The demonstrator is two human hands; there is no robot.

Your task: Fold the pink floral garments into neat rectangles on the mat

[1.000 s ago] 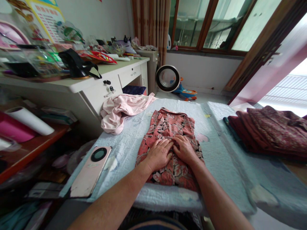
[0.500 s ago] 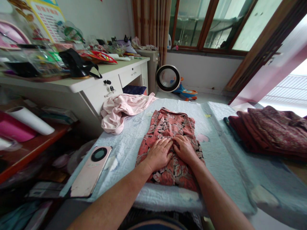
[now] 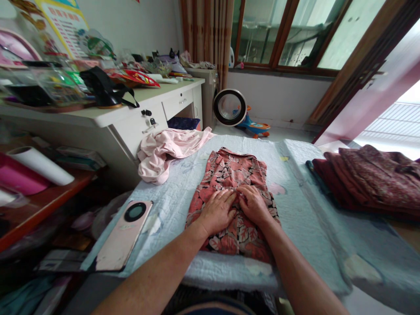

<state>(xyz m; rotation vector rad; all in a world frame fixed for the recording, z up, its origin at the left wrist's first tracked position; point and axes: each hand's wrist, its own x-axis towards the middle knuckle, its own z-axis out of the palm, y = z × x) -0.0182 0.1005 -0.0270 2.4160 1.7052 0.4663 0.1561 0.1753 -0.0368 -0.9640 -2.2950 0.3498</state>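
A red floral garment (image 3: 229, 175) lies folded lengthwise on a pale blue quilted pad (image 3: 295, 210). My left hand (image 3: 217, 211) rests flat on its middle, fingers stretched forward. Right beside it lies my right hand (image 3: 253, 204), palm down on the cloth, with the fingertips slightly curled at a crease. The two hands touch each other at the thumbs. Neither hand holds anything.
A pink phone (image 3: 124, 234) lies at the pad's left front corner. A crumpled pale pink garment (image 3: 167, 151) sits at the back left. Dark red folded clothes (image 3: 367, 179) are stacked on the right. A cluttered white desk (image 3: 131, 113) and a wooden shelf (image 3: 42, 201) stand to the left.
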